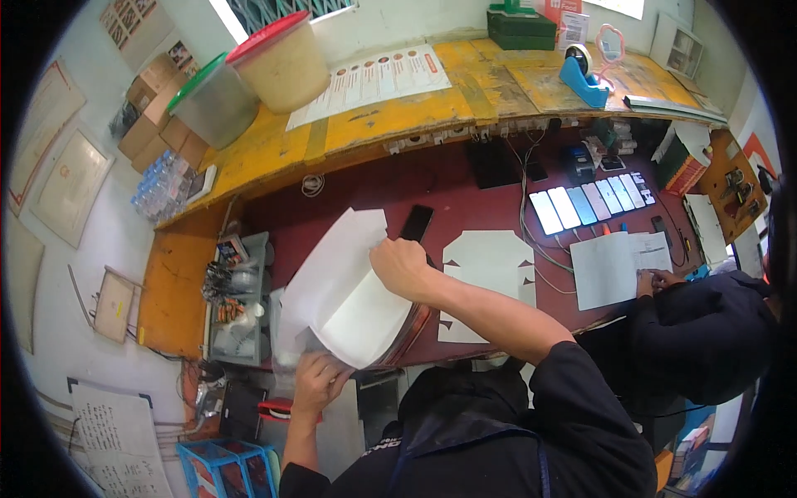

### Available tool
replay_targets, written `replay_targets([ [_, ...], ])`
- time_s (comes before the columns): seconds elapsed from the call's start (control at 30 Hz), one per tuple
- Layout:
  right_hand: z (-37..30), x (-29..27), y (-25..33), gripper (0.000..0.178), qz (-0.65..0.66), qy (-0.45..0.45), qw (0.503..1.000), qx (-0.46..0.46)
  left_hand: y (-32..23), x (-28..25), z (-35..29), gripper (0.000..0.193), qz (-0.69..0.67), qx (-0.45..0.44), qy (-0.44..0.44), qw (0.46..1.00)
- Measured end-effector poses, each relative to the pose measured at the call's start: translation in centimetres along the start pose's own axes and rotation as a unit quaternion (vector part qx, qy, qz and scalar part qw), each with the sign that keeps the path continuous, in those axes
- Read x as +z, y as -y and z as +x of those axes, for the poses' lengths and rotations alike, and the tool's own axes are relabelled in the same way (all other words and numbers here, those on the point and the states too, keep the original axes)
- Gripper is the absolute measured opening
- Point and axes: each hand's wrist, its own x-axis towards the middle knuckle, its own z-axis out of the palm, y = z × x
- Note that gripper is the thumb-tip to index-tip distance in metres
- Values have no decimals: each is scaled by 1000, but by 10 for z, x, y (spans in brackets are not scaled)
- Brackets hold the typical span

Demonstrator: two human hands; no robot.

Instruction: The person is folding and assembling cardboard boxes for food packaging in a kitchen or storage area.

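A cluttered workshop: a dark red worktop (465, 187) runs below a yellow-painted wooden shelf (398, 116), seen from above through a fisheye lens. On the shelf stand two large translucent tubs, one with a red lid (282, 62) and one with a green lid (214, 101), beside a long white printed chart (378, 79) carrying a row of small round pictures. A blue tape dispenser (581, 79) and a dark green box (521, 29) sit further right. Cardboard cartons (158, 108) are stacked at far left, with framed certificates (58, 158) on the wall beyond. A row of pale rectangular panels (585, 203) glows on the worktop at right, near a white sheet (610, 270) where another person's hand (652, 280) rests.

At centre, the person holds a stack of white paper sheets (344, 286) over the worktop's near edge. The stack's long axis runs diagonally, its upper end pointing away toward the shelf and its lower end toward the person. The right hand (403, 266) is closed on the sheets' upper right edge, fingers curled over it. The left hand (320, 378) pinches the lower corner from beneath. A black phone (417, 222) lies just beyond, and a flat white die-cut card (486, 278) lies to the right.
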Motion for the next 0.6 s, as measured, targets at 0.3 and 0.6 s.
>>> replay_targets([
  [0.3,-1,14,-2,18,-55,-49,997,27,-1,11,3,21,-1,7,-5,1000],
  [0.6,-110,12,58,25,172,-65,951,-249,3,20,-6,20,-6,7,-20,1000],
])
